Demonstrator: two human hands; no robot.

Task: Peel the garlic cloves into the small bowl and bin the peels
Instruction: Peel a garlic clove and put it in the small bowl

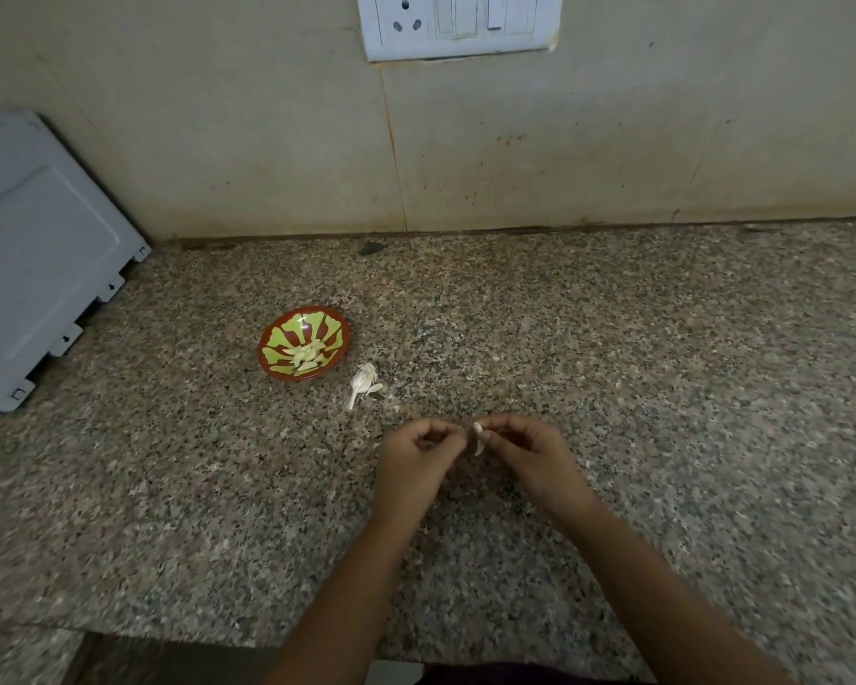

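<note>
The right hand (520,449) pinches a pale garlic clove (478,434) between thumb and fingertips, holding it up above the counter (614,368). The left hand (418,449) is curled just beside it, its fingertips closed together close to the clove, probably to pull at the skin; whether it grips a strip of peel cannot be made out. Holding the clove between both hands in the air likely lets loose skin fall clear.

Up and to the left, a small red and green bowl (303,342) sits on the speckled stone counter with several peeled cloves (307,357) in it. Just beside the bowl, toward the hands, lies a small heap of papery peels (364,383), not yet binned. No bin is visible.

The counter is mostly bare, with open room on the right. A grey appliance (40,254) stands at the far left against the wall (614,140), and the counter's front edge runs close below the forearms.
</note>
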